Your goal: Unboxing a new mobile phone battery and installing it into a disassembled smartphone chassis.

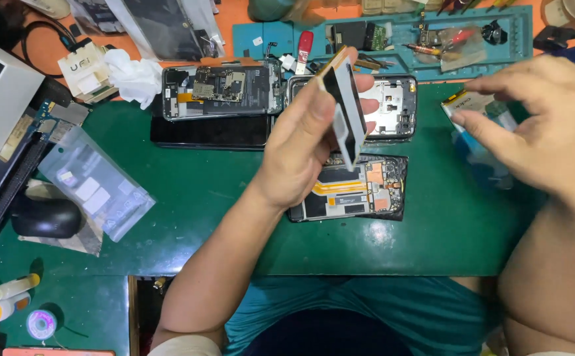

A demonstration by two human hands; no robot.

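Two hands work above three opened phones on a green mat.

The left hand [304, 142] is closed on a flat phone battery [345, 109], black and white with a gold edge, and holds it tilted on its edge above the nearest opened phone [353, 191]. The right hand [541, 128] has its fingers spread and rests the fingertips on a small battery pack [482, 109] that lies on the green mat [195, 198]; whether it grips the pack cannot be told. Two more opened phones lie behind, one [221, 92] showing its circuit board and one [393, 105] showing a pale frame. To the left lie one clear plastic bag [96, 184], one black computer mouse [45, 217] and one white crumpled tissue [132, 76].
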